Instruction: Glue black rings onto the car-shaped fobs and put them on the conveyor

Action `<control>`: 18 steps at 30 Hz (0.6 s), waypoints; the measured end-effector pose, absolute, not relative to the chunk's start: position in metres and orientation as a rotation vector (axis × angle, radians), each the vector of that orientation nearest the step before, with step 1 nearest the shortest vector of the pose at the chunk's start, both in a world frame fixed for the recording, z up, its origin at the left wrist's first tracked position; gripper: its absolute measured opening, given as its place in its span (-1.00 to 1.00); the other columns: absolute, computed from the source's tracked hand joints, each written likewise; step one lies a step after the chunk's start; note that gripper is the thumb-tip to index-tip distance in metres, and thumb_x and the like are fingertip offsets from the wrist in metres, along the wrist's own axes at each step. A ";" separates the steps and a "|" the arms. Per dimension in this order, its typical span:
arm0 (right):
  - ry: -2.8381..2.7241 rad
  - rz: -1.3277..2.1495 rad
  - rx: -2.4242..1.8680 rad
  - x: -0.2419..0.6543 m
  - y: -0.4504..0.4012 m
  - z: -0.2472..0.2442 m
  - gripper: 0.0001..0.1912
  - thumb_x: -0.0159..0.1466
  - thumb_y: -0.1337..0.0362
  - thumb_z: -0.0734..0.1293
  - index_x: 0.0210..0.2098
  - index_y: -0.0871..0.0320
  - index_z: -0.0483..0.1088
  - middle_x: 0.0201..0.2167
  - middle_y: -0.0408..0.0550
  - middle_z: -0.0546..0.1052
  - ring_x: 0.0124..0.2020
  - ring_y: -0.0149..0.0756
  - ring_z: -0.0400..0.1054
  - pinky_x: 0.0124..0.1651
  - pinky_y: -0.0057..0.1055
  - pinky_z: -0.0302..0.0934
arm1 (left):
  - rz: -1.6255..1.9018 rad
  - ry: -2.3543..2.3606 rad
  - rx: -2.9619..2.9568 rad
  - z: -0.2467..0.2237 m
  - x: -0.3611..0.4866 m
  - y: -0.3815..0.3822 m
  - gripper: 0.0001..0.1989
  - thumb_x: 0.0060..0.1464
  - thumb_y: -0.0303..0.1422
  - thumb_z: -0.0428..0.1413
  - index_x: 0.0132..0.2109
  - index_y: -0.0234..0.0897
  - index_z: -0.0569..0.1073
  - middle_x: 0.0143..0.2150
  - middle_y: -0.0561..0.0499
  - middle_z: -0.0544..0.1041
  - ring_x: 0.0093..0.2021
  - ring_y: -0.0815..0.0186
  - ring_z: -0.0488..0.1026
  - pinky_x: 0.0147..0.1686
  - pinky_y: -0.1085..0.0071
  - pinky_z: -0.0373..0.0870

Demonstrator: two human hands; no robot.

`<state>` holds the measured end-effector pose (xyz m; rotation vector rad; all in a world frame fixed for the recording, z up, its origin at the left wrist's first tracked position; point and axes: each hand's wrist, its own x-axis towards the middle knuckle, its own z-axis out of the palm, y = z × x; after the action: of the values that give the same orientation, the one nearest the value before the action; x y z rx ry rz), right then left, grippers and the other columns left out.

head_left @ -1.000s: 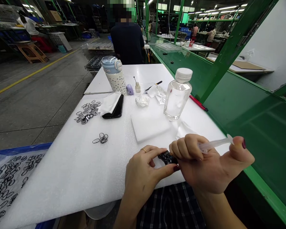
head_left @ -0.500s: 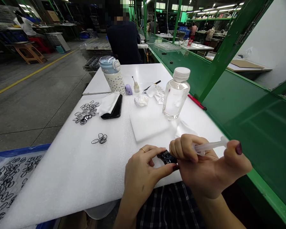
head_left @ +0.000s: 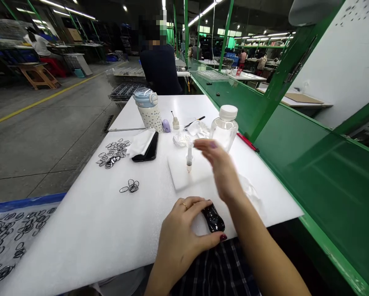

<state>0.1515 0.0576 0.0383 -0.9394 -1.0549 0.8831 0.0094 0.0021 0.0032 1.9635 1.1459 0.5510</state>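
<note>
My left hand (head_left: 184,226) grips a glossy black piece (head_left: 214,218) between fingers and thumb, low over the near edge of the table. The piece looks elongated and moulded; its exact kind I cannot make out. Farther forward, my right hand (head_left: 220,168) is stretched out with extended fingers, slightly blurred. Just left of its fingertips is a clear syringe (head_left: 189,158) with a little amber liquid near its tip, over a white foam pad (head_left: 178,179). Whether the syringe stands or lies there, and whether the fingers still touch it, I cannot tell.
A clear bottle (head_left: 229,123) stands behind my right hand. Farther left are a phone (head_left: 152,150) under tissue, a tumbler (head_left: 149,111) and a small glass vial (head_left: 175,123). Black rings (head_left: 132,187) lie on the foam-covered table. A red pen (head_left: 247,142) lies by the green ledge.
My right hand has moved forward and left from the black piece, and its curled fingers have opened off the syringe, now over the pad. My left hand keeps the piece, now tilted more lengthwise.
</note>
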 end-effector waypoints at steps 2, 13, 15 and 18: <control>-1.053 0.653 -1.039 0.177 0.040 0.040 -0.60 0.30 -0.03 0.14 -0.20 0.14 0.40 -0.21 -0.05 0.50 -0.10 -0.24 0.37 0.03 -0.27 0.17 | 0.569 1.118 2.069 -0.001 0.008 0.001 -0.42 -0.21 -0.29 0.37 0.04 -0.08 0.49 0.07 0.03 0.46 0.11 0.08 0.31 0.12 0.13 0.30; -1.249 0.337 -1.861 0.244 0.022 -0.004 -0.86 0.09 0.24 0.27 -0.52 0.13 0.40 -0.54 -0.13 0.41 -0.46 -0.28 0.20 -0.38 -0.35 -0.04 | 0.572 1.318 2.067 -0.003 0.008 -0.003 -0.63 0.04 -0.29 0.13 0.04 -0.05 0.47 0.33 -0.03 0.19 0.40 -0.08 -0.19 0.25 -0.21 0.05; -1.185 0.352 -1.851 0.245 0.020 -0.006 -0.82 0.16 0.25 0.17 -0.45 0.13 0.38 -0.54 -0.16 0.38 -0.47 -0.29 0.20 -0.40 -0.36 -0.01 | 0.581 1.308 2.016 -0.003 0.008 -0.005 -0.66 0.07 -0.25 0.13 0.03 -0.04 0.48 0.33 -0.03 0.20 0.41 -0.06 -0.19 0.26 -0.18 0.06; -1.089 0.366 -1.834 0.251 0.017 -0.009 -0.77 0.19 0.19 0.21 -0.56 0.14 0.29 -0.65 -0.18 0.24 -0.55 -0.33 0.07 -0.47 -0.36 -0.10 | 0.652 1.267 1.942 0.001 -0.002 -0.005 -0.68 0.08 -0.24 0.15 0.01 -0.04 0.48 0.28 0.00 0.27 0.37 0.02 0.00 0.26 -0.04 0.13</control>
<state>0.2515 0.0166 -0.0086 -1.8339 -1.0893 0.3656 -0.0020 -0.0045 0.0011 1.9422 1.2666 0.6522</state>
